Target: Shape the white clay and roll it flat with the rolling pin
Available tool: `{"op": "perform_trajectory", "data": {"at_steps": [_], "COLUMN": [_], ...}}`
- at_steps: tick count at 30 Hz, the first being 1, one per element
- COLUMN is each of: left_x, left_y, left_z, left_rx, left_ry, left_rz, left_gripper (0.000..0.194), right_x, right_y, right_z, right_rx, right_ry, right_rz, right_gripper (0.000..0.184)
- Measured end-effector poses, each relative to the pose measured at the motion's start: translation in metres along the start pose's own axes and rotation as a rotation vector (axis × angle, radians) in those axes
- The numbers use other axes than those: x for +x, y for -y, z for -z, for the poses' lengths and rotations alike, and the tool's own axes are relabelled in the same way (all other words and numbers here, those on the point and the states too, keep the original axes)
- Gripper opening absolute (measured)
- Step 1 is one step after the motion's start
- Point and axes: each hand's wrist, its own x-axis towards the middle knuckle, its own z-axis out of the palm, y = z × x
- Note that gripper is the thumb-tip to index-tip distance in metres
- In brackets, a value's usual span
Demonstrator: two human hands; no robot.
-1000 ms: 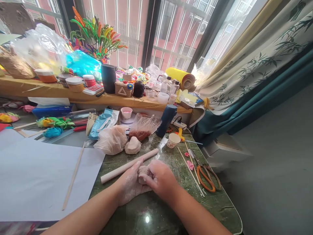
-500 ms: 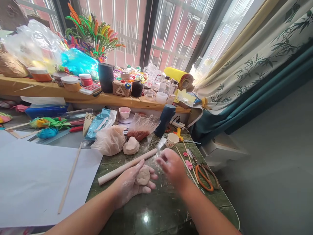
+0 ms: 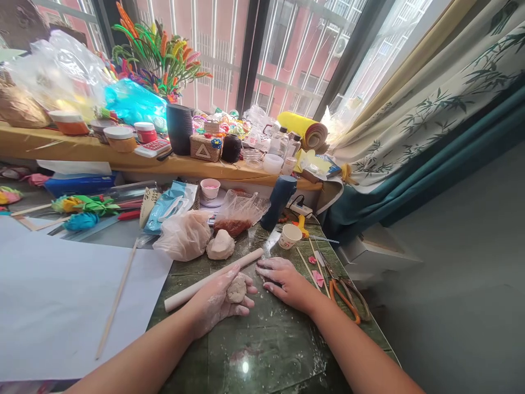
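A flattened lump of pale clay (image 3: 237, 289) rests in my left hand (image 3: 217, 301), palm up, with the fingers loosely curled around its edge. Flour-like white dust covers these fingers. Palm down on the dark green tabletop, my right hand (image 3: 283, 278) has its fingers stretched out over scattered white powder, just right of the rolling pin's far end. Nothing shows in its grip, though the underside is hidden. The wooden rolling pin (image 3: 197, 289) lies slantwise behind my left hand. Beyond it sits a bigger lump of pale clay (image 3: 220, 244).
Behind the clay are a plastic bag (image 3: 184, 235), a bag of reddish-brown material (image 3: 233, 223) and a dark blue bottle (image 3: 279, 202). A paper cup (image 3: 290, 236), thin sticks and orange-handled scissors (image 3: 346, 298) lie to the right. White paper (image 3: 74, 295) covers the left side.
My right hand has gone from a raised, curled pose to lying flat on the powdery table. My left hand has tilted slightly, still holding the clay.
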Motion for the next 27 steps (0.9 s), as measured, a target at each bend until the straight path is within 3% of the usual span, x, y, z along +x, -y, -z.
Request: {"op": "perform_trajectory", "data": {"at_steps": [9, 20, 27], "left_x": [0.001, 0.005, 0.009], "left_y": [0.003, 0.007, 0.008], "left_z": [0.004, 0.007, 0.009], "left_rx": [-0.017, -0.046, -0.035], "left_ry": [0.030, 0.002, -0.010], "left_rz": [-0.017, -0.021, 0.010], "left_gripper": [0.049, 0.047, 0.044], "right_x": [-0.001, -0.016, -0.025], "right_y": [-0.006, 0.031, 0.051], "right_z": [-0.007, -0.024, -0.036], "right_rx": [0.061, -0.051, -0.168], "right_ry": [-0.136, -0.233, -0.333], "right_rz": [0.000, -0.105, -0.415], "right_gripper": [0.018, 0.024, 0.045]}}
